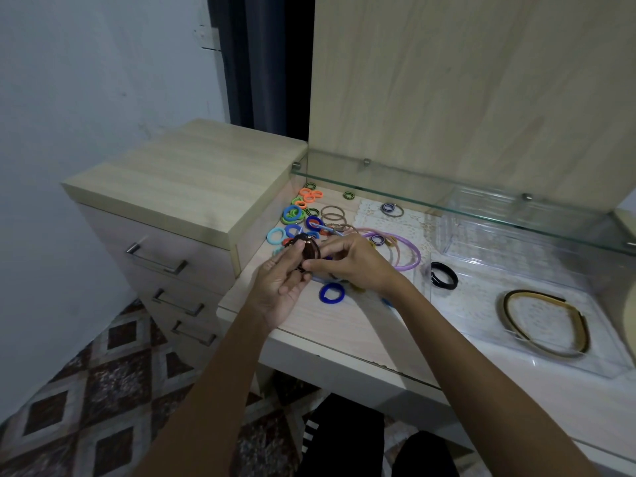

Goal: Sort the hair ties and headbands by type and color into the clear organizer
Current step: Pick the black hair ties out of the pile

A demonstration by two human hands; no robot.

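A pale wood desk (344, 325) stands beside a drawer unit (186, 187), under a glass shelf (447, 197); patterned tiles (86, 390) cover the floor. Coloured hair ties (303, 208) lie scattered at the desk's left. The clear organizer (585, 280) on the right holds a gold headband (547, 321) and black ties (444, 275). Above the pile, the left hand (278, 287) and right hand (351, 261) both pinch a dark brown tie (308, 251), fingers curled.
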